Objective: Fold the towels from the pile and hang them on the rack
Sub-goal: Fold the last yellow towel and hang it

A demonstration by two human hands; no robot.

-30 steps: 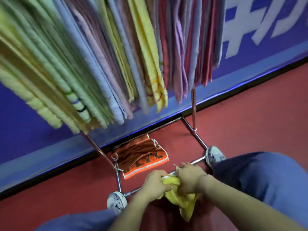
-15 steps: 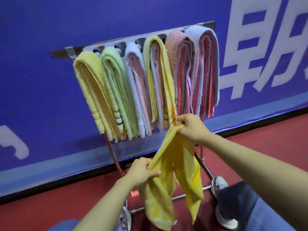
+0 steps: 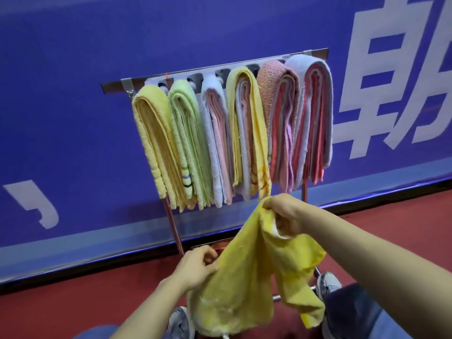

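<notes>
While left hand (image 3: 195,267) and right hand (image 3: 283,211) pinch yellow towel (image 3: 244,285), rack (image 3: 115,85) base hidden behind it.

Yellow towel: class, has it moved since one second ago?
Yes. The yellow towel rose from the foot of the rack to below the hanging towels.

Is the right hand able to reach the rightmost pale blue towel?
Probably not yet: the path to the pale blue towel looks clear, but the right hand grips the yellow towel.
</notes>
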